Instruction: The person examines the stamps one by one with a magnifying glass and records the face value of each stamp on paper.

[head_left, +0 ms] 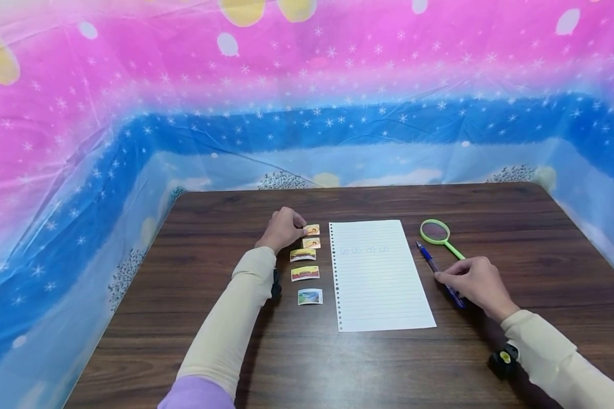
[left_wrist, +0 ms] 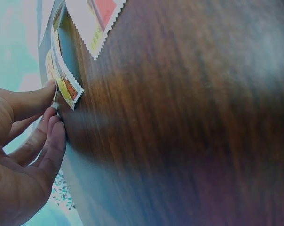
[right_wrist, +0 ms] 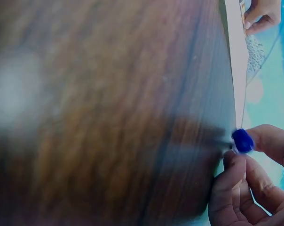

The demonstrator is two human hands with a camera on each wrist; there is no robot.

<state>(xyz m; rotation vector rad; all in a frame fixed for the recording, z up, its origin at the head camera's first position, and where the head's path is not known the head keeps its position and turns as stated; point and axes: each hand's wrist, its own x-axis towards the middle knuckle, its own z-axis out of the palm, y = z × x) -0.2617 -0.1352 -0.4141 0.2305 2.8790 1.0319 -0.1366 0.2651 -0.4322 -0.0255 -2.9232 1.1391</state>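
Observation:
At the far end of a column of stamps, my left hand [head_left: 285, 228] pinches the left edge of a small orange-and-yellow stamp [head_left: 313, 229] between thumb and fingers. A similar stamp [head_left: 311, 243] lies just nearer. In the left wrist view, a curved stamp with a toothed edge [left_wrist: 69, 89] overlaps the fingertips of the left hand [left_wrist: 31, 141]. My right hand [head_left: 483, 284] holds a blue pen [head_left: 427, 255] by thumb and fingers, its tip pointing away beside the paper. The pen's blue end [right_wrist: 243, 141] shows between the fingers in the right wrist view.
A lined sheet [head_left: 381, 284] with faint writing near its top lies between the hands. Nearer stamps include two red-and-yellow ones and a landscape stamp [head_left: 310, 296]. A green magnifying glass [head_left: 435, 231] lies beyond the pen. Patterned cloth [head_left: 307, 125] surrounds the wooden table [head_left: 389, 369].

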